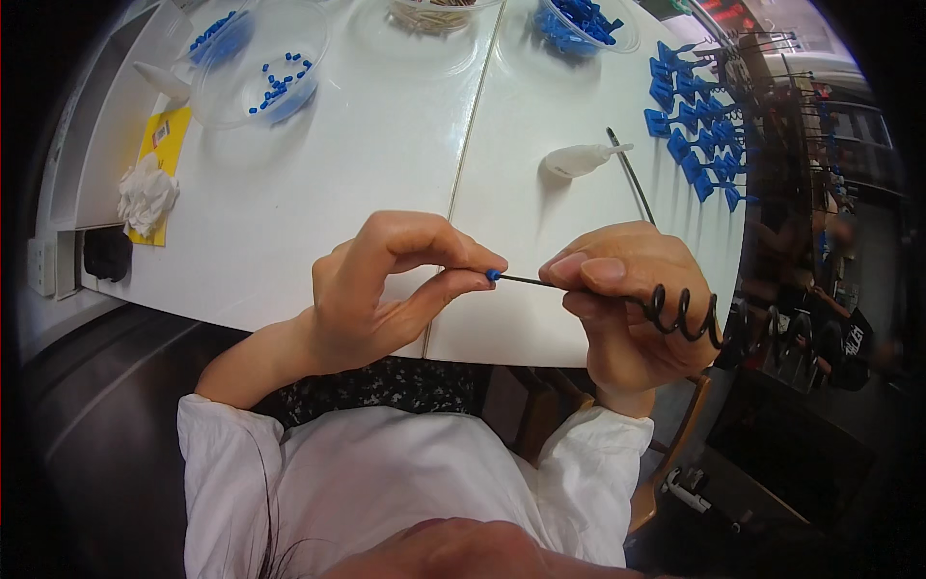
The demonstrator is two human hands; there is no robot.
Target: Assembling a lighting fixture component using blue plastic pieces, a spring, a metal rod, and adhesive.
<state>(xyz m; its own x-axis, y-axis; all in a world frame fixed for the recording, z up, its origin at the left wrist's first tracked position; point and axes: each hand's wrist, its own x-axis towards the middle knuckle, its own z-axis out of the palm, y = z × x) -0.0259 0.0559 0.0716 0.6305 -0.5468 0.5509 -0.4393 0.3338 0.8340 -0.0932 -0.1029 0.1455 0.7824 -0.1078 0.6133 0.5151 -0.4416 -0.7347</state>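
Over the front of the white table, my left hand (362,289) pinches a small blue bead (493,276) between thumb and forefinger. The bead sits at the end of a thin black rod (526,281). My right hand (641,289) is closed on that rod, a short way to the right of the bead. A black spiral coil (680,314) comes out past the right hand; its link to the rod is hidden by the fingers. Beyond the right hand, a white squeeze bottle (576,161) with a narrow tip lies beside a dark stick (627,166).
Clear bowls with small blue beads (278,89) stand at the far left, near crumpled white tissue (148,196) on a yellow sheet (172,145). A bowl of blue pieces (582,24) is at the back. Several blue parts with dark stems (696,125) line the right edge.
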